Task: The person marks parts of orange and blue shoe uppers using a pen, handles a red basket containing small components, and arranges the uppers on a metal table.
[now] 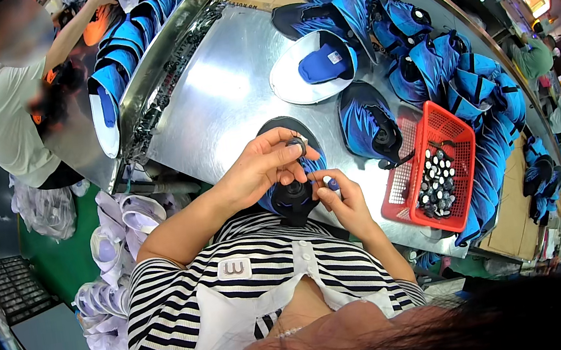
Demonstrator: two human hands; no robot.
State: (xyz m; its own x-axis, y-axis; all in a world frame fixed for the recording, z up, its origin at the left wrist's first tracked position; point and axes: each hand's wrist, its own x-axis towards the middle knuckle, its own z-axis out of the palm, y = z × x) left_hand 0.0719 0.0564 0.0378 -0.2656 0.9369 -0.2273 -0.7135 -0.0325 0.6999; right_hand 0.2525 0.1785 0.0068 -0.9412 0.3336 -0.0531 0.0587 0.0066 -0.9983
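Note:
Over a blue-and-black shoe upper (284, 201), my left hand (251, 170) pinches a small round black piece (298, 144) between thumb and fingers. My right hand (346, 202) is closed on a small blue tool handle with a whitish end (330, 182); the rest of it is hidden. Both hands are close together, near the front of my body. Just right of them lies another blue-and-black upper (369, 121). Beyond it is an upper with a white underside and a blue tongue (322, 63).
To the right, a red plastic basket (465, 158) holds many small round black and white pieces. Blue uppers (423, 71) are heaped along the table's (193, 101) right side. White-lilac uppers (111, 261) hang at left. A co-worker (14, 118) stands at far left beside a row of blue uppers (125, 43).

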